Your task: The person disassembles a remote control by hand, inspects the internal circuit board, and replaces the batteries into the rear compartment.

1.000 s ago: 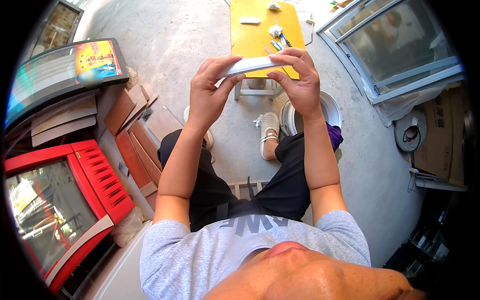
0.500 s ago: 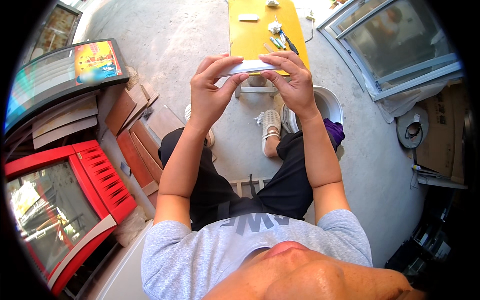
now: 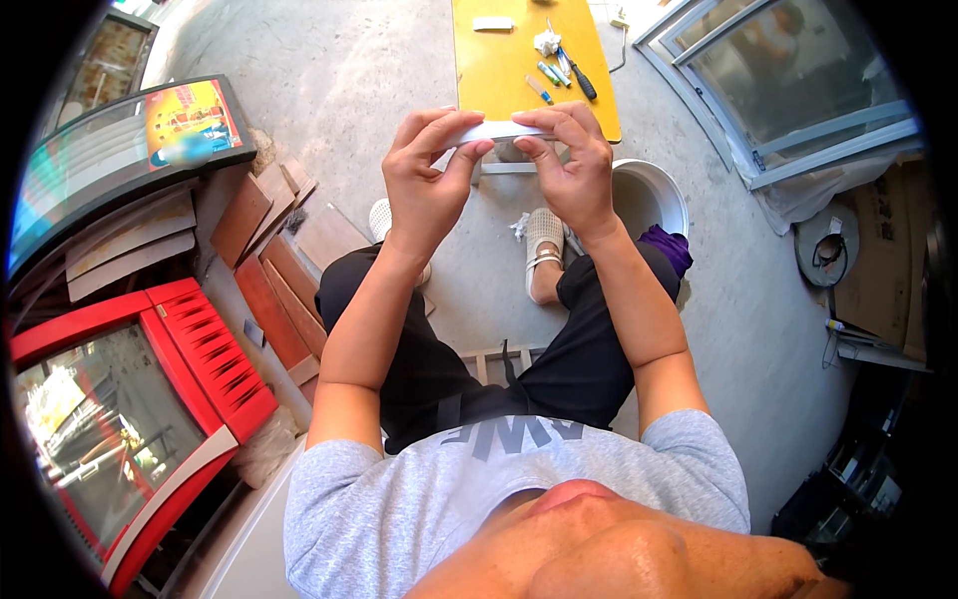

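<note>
A slim white bar-shaped object (image 3: 497, 131) is held up level between my two hands, over the near edge of a yellow table (image 3: 489, 75). My left hand (image 3: 431, 172) pinches its left end between thumb and fingers. On the right end, my right hand (image 3: 577, 170) has a similar pinch. Beyond them on the tabletop lie a white rectangular piece (image 3: 493, 23), a crumpled white tissue (image 3: 547, 43), a screwdriver (image 3: 583, 82) with a dark handle, small green-and-white tubes (image 3: 549, 74) and a thin clear tube (image 3: 539, 90). What exactly the bar is cannot be made out.
A white bucket (image 3: 671, 190) with a purple cloth (image 3: 667, 250) stands by my right knee. Framed glass windows (image 3: 798, 90) lean at the right. To the left are wooden boards (image 3: 284, 309), a red glass-fronted cabinet (image 3: 200, 349) and a dark-framed display case (image 3: 235, 120).
The white bar has turned slightly, so less of its broad face shows. My right hand has shifted a little left. The table appears slightly higher in view.
</note>
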Demonstrator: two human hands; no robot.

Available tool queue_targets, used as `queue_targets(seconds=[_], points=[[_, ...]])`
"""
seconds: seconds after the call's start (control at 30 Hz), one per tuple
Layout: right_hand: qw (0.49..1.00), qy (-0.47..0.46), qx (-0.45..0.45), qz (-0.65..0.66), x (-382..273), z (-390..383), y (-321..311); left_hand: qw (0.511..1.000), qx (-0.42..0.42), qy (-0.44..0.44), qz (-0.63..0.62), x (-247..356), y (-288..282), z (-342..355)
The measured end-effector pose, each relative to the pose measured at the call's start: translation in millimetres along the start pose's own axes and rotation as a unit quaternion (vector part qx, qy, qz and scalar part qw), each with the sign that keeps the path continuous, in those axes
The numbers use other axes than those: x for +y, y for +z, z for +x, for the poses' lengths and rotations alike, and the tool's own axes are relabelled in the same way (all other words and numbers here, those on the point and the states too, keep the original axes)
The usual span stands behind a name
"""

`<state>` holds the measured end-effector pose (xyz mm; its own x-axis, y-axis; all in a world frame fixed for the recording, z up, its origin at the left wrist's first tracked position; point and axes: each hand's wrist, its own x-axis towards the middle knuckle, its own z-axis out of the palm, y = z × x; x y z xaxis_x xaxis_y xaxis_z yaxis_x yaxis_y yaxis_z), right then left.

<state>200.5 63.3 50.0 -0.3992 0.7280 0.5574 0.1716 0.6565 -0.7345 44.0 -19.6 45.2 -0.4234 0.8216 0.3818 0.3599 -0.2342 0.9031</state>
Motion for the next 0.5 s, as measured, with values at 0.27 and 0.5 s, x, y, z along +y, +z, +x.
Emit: queue_targets(seconds=[0.27,0.5], points=[[0.980,-0.169,0.038,-0.098,5,13,-12,0.985,0.003,-0.068,-0.158,10,-4,14],[0.964,-0.204,0.057,-0.159,9,5,-8,0.868,-0.088,-0.262,-0.413,-4,-22,20]])
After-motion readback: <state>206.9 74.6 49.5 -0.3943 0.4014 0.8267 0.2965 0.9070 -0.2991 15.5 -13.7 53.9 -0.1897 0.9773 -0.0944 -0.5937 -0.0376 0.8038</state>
